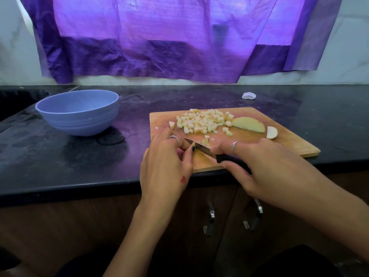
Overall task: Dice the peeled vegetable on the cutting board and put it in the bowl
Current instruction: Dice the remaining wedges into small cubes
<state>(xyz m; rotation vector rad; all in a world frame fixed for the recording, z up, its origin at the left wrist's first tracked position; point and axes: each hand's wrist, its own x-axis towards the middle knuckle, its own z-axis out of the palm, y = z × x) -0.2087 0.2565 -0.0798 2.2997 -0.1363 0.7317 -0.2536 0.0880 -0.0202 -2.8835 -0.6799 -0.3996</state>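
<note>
— Vegetable piece [199, 151] at near left of cutting board [289, 140], mostly hidden under left hand [165, 162]; fingertips curled down and pinching it against the wood.
— And the knife [201, 147]?
— Black handle wrapped by right hand [267, 168], blade angled left across the piece, just beside the pinching fingers. Dicing step, clearly; well along, judging by diced cubes [203, 120] heaped at far middle of board.
— Anything uncut?
— Half-round slab [248, 124] right of the heap, small end piece [272, 132] further right. Both waiting.
— Bowl [79, 112]?
— Blue, far left on black counter [60, 166], well apart from board; inside not visible.
— Next move?
— Probably short downward cuts, fingertips tucked back from the edge; then slab, then scraping cubes leftward into bowl.
</note>
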